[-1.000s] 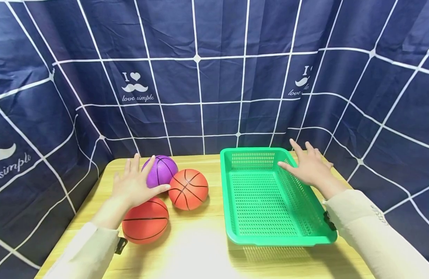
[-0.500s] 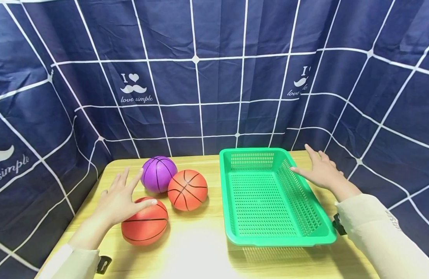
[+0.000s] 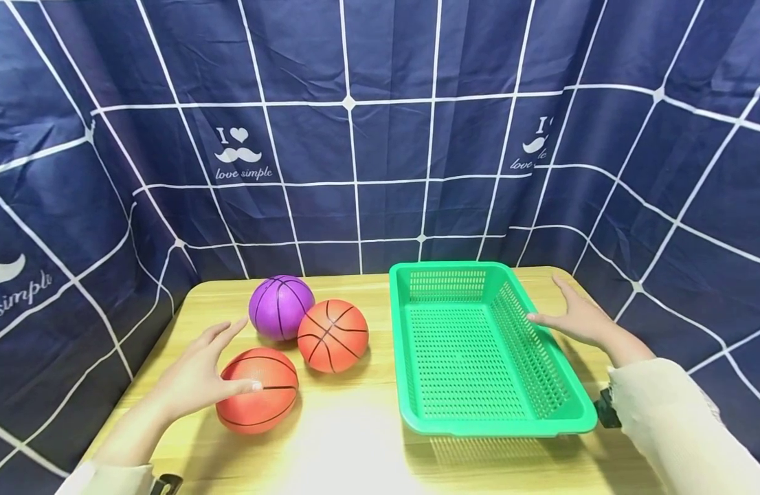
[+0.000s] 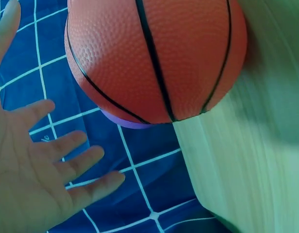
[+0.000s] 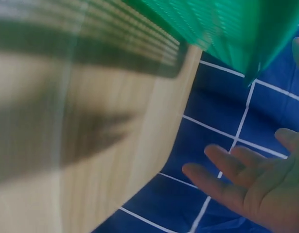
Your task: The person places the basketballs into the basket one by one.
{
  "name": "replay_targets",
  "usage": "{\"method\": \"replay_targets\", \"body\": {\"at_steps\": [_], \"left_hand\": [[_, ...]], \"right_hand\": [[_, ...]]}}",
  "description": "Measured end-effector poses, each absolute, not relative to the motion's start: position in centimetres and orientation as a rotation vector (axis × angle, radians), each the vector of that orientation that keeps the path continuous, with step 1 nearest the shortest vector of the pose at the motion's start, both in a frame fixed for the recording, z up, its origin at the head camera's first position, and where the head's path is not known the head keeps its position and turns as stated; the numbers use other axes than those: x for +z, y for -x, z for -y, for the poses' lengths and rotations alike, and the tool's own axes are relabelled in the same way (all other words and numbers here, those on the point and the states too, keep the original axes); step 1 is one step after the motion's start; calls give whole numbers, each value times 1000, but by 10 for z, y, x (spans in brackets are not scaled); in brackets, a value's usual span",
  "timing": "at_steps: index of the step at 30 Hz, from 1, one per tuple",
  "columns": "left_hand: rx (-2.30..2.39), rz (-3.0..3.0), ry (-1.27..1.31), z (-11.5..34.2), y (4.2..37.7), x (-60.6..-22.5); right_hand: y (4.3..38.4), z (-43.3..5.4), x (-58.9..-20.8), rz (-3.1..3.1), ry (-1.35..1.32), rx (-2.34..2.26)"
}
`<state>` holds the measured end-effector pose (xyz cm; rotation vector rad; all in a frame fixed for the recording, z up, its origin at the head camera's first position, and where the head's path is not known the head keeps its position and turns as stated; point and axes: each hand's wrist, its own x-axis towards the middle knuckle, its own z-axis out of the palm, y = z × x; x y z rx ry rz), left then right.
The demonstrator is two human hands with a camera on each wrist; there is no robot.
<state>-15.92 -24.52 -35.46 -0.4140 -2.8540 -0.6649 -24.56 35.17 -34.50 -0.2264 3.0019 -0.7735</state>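
Note:
My left hand [image 3: 194, 375] hovers at the left of the nearest orange mini basketball [image 3: 265, 405], thumb and fingers spread apart. In the left wrist view a gap shows between the spread fingers [image 4: 79, 158] and that ball [image 4: 159, 58]. Behind it sit a purple mini basketball [image 3: 281, 307] and a second orange mini basketball [image 3: 333, 337], close together. My right hand [image 3: 584, 320] is beside the right rim of a green plastic basket [image 3: 401, 371], its thumb tip overlapping the rim in the head view. The right wrist view has its fingers [image 5: 222, 187] extended, holding nothing, below the basket wall [image 5: 212, 29].
All of this stands on a light wooden table [image 3: 349, 440] with rounded back corners. Dark blue curtains [image 3: 386, 137] with white grid lines rise close behind the table and along both sides. The basket takes up the table's right half.
My left hand has drawn back and down from above the purple ball to the near orange ball's left side. My right hand has moved right, off the basket's rim. Balls and basket have stayed put.

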Motion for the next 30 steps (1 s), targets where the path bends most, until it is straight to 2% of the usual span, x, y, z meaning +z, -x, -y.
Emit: {"method": "replay_targets", "body": {"at_steps": [9, 30], "left_hand": [[-857, 2803, 663, 259, 158, -371], [-942, 2727, 761, 275, 163, -396]], "right_hand": [[237, -363, -356, -2657, 95, -1165], [235, -374, -374, -2370, 141, -1484]]}}
